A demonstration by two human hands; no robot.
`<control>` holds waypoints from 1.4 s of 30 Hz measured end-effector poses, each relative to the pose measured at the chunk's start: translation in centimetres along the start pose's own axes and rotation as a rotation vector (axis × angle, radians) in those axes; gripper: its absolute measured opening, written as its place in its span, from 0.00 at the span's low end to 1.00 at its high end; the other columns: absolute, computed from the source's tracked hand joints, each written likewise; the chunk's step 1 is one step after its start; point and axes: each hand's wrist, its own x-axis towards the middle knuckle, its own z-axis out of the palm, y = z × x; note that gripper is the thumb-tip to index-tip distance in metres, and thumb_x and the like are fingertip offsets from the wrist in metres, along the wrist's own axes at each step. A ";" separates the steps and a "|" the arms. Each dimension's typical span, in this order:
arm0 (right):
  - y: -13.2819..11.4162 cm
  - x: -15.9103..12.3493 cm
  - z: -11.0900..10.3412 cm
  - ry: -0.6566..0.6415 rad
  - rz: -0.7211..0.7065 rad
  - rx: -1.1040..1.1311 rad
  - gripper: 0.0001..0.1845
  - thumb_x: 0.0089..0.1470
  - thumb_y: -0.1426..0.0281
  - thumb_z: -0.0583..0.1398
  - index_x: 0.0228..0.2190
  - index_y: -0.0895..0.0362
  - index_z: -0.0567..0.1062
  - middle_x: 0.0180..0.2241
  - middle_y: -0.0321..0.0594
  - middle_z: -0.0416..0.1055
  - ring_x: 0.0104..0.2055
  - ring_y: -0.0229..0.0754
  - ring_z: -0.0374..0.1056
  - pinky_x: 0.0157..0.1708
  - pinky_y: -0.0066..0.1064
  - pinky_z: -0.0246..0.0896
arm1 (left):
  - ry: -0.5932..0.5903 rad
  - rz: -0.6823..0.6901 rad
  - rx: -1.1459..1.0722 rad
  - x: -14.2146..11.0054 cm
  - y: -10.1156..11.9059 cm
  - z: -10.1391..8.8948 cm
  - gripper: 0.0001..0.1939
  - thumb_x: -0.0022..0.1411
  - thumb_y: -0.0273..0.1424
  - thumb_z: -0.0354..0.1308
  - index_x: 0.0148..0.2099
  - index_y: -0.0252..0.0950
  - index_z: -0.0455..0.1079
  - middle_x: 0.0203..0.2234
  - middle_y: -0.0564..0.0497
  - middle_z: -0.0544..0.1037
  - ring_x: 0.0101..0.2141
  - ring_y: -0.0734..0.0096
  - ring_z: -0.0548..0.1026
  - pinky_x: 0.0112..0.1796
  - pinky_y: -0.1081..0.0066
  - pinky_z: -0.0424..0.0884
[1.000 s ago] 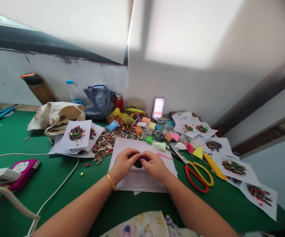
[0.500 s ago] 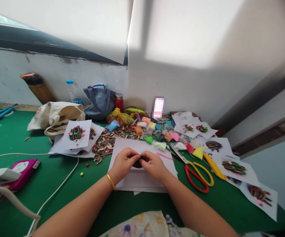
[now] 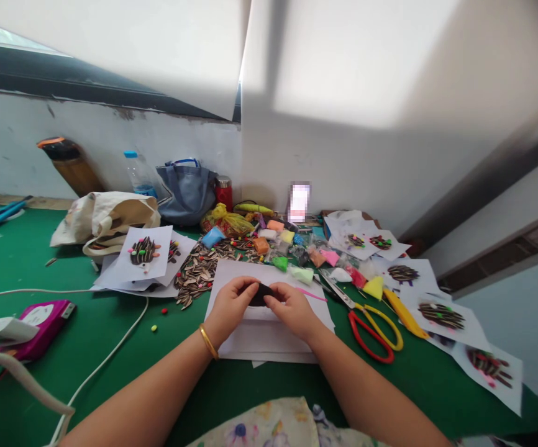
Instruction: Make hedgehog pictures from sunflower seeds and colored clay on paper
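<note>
Between my two hands is a dark piece of modelling clay (image 3: pixel 260 295), black and flattened. My left hand (image 3: pixel 232 304) pinches its left end between thumb and fingers, and a gold bangle sits on that wrist. My right hand (image 3: pixel 290 308) grips the right end in the same way. Both are above a stack of white paper (image 3: pixel 269 341). A thin pink strip (image 3: pixel 312 294) lies on the paper, just right of my right hand. Sunflower seeds (image 3: pixel 197 273) are heaped beyond the paper to the left.
Scissors (image 3: pixel 375 329) with red and yellow handles and a yellow cutter (image 3: pixel 405 313) lie to the right. Packets of coloured clay (image 3: pixel 301 275) spread behind the paper. Seed-decorated sheets (image 3: pixel 441 316) line the right edge; more sheets (image 3: pixel 150 254) lie left. A white cable (image 3: pixel 110 357) crosses the left side.
The fingers have moved slightly apart at the top, and more of the black clay shows between them, now as a wider flat piece. The surrounding things stay put.
</note>
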 end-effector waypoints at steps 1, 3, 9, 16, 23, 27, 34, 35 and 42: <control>0.1 0.0 0.0 -0.003 0.009 0.019 0.07 0.53 0.67 0.59 0.35 0.56 0.74 0.31 0.37 0.74 0.34 0.40 0.70 0.35 0.31 0.64 | -0.004 0.006 -0.001 0.0 0.1 0.0 0.18 0.58 0.43 0.59 0.44 0.36 0.75 0.37 0.47 0.80 0.37 0.64 0.78 0.39 0.66 0.75; 0.1 0.0 0.1 -0.013 0.013 0.041 0.07 0.53 0.68 0.58 0.34 0.57 0.74 0.30 0.37 0.75 0.33 0.40 0.70 0.35 0.31 0.64 | -0.016 0.020 0.016 0.0 0.2 0.0 0.20 0.58 0.43 0.59 0.47 0.36 0.75 0.39 0.46 0.80 0.38 0.63 0.77 0.39 0.66 0.75; -0.3 -0.1 0.1 0.002 -0.039 -0.079 0.07 0.52 0.69 0.59 0.34 0.56 0.76 0.32 0.37 0.75 0.34 0.40 0.69 0.36 0.31 0.63 | -0.006 -0.008 0.081 0.0 -0.1 0.1 0.12 0.52 0.39 0.64 0.30 0.35 0.75 0.26 0.49 0.78 0.30 0.64 0.76 0.34 0.67 0.74; -0.1 -0.1 0.0 -0.016 -0.010 -0.110 0.06 0.53 0.69 0.58 0.31 0.56 0.74 0.28 0.34 0.72 0.31 0.39 0.67 0.32 0.29 0.60 | -0.012 0.014 0.048 0.0 0.1 0.1 0.17 0.55 0.41 0.61 0.43 0.36 0.77 0.35 0.47 0.80 0.35 0.63 0.77 0.38 0.66 0.74; -0.2 -0.1 0.4 -0.064 0.024 0.025 0.10 0.50 0.65 0.62 0.35 0.56 0.74 0.32 0.36 0.75 0.33 0.40 0.69 0.34 0.30 0.63 | 0.034 -0.026 -0.011 -0.1 0.1 0.2 0.13 0.53 0.40 0.64 0.35 0.35 0.74 0.29 0.50 0.78 0.33 0.66 0.75 0.35 0.69 0.73; 0.1 0.1 0.2 -0.032 0.052 0.092 0.09 0.51 0.66 0.61 0.34 0.57 0.74 0.33 0.39 0.76 0.35 0.42 0.71 0.37 0.34 0.65 | 0.020 -0.047 -0.118 0.0 0.0 0.2 0.16 0.56 0.41 0.61 0.41 0.34 0.73 0.34 0.49 0.78 0.35 0.67 0.75 0.37 0.69 0.72; -0.2 0.1 0.0 0.018 0.025 0.108 0.11 0.51 0.65 0.62 0.35 0.57 0.74 0.34 0.39 0.76 0.37 0.43 0.71 0.39 0.35 0.66 | -0.017 -0.099 -0.168 -0.1 0.0 0.5 0.15 0.49 0.34 0.67 0.37 0.33 0.70 0.28 0.52 0.76 0.31 0.69 0.75 0.34 0.69 0.72; -0.2 0.1 0.0 0.022 0.023 0.103 0.11 0.51 0.64 0.62 0.35 0.57 0.74 0.33 0.39 0.75 0.36 0.43 0.71 0.39 0.35 0.66 | -0.021 -0.096 -0.168 -0.1 0.0 0.6 0.15 0.49 0.34 0.67 0.38 0.34 0.70 0.29 0.51 0.76 0.32 0.68 0.75 0.34 0.69 0.72; 0.7 0.4 0.0 0.000 0.002 0.148 0.09 0.54 0.64 0.60 0.36 0.57 0.73 0.32 0.38 0.74 0.35 0.41 0.70 0.38 0.33 0.66 | -0.047 -0.095 -0.140 0.0 -0.4 0.5 0.14 0.50 0.35 0.67 0.36 0.34 0.70 0.29 0.51 0.76 0.33 0.67 0.76 0.36 0.69 0.72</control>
